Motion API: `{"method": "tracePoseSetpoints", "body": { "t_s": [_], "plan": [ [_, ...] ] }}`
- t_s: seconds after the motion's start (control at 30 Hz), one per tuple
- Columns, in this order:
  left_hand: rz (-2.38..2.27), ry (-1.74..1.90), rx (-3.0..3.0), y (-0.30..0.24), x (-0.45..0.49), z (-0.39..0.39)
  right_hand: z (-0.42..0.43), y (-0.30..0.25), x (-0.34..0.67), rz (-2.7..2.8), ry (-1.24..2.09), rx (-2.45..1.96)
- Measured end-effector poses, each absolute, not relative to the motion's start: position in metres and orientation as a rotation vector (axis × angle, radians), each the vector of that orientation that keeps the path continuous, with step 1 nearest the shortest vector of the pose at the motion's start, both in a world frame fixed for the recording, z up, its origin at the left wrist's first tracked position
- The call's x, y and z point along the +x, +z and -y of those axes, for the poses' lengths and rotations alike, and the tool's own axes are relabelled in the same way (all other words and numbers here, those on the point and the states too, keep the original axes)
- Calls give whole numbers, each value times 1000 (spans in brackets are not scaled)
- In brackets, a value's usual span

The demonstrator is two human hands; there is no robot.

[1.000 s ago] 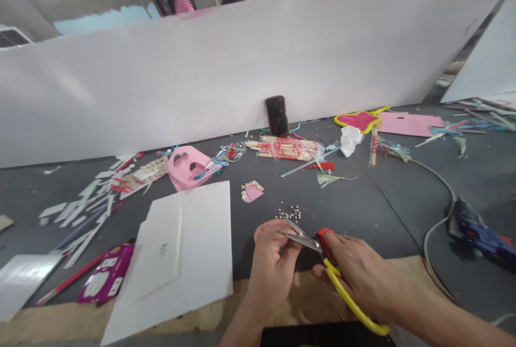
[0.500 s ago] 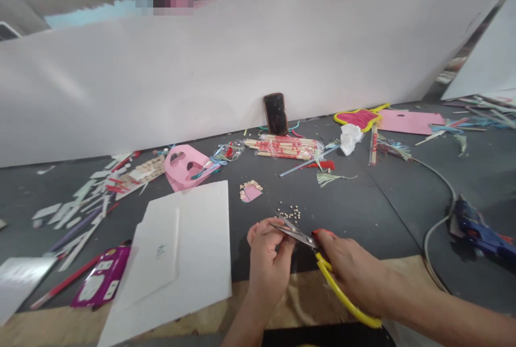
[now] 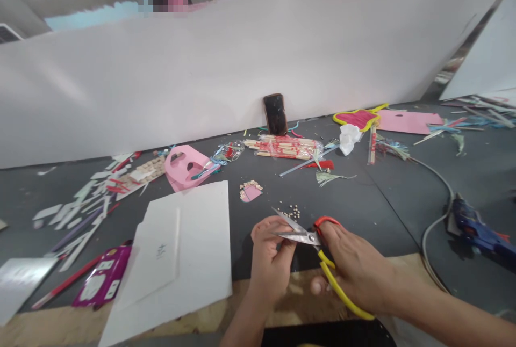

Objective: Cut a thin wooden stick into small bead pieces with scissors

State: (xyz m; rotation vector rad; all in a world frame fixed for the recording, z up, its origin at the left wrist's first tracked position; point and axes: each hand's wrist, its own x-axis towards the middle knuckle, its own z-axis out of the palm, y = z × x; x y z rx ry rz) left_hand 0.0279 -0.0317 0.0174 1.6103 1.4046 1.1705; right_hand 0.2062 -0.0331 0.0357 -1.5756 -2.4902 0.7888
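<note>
Sticks (image 3: 282, 146) lie in clear wrap (image 3: 319, 149), right hand (image 3: 357, 266) clamped on scissors (image 3: 311, 238), left hand (image 3: 271, 261) curled, grip unclear.

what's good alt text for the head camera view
A person's right hand holds scissors open at the left hand, over a dark table. Beyond lie small beads and a pink bead-edged piece. A phone leans against a white panel; a blue glue gun lies at right.
</note>
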Motion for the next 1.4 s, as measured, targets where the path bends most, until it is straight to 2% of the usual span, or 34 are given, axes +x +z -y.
{"method": "tracePoseSetpoints", "body": {
  "t_s": [0.2, 0.37, 0.53, 0.83, 1.17, 1.4],
  "plan": [
    [-1234, 1005, 1486, 31, 23, 30, 33, 34, 211, 2440, 821, -1422],
    [-1130, 961, 1389, 29, 23, 28, 35, 38, 216, 2461, 928, -1499],
    [-1307, 1114, 1517, 24, 30, 33, 37, 43, 218, 2413, 880, -1566],
    [-1554, 1101, 1876, 20, 34, 32, 29, 48, 207, 2568, 804, -1685],
    [-1690, 1137, 1752, 8, 32, 33, 23, 50, 198, 2570, 1055, -1762],
    [-1627, 1153, 1602, 2, 30, 29, 17, 42, 195, 2573, 1073, -1787]
  ]
}}
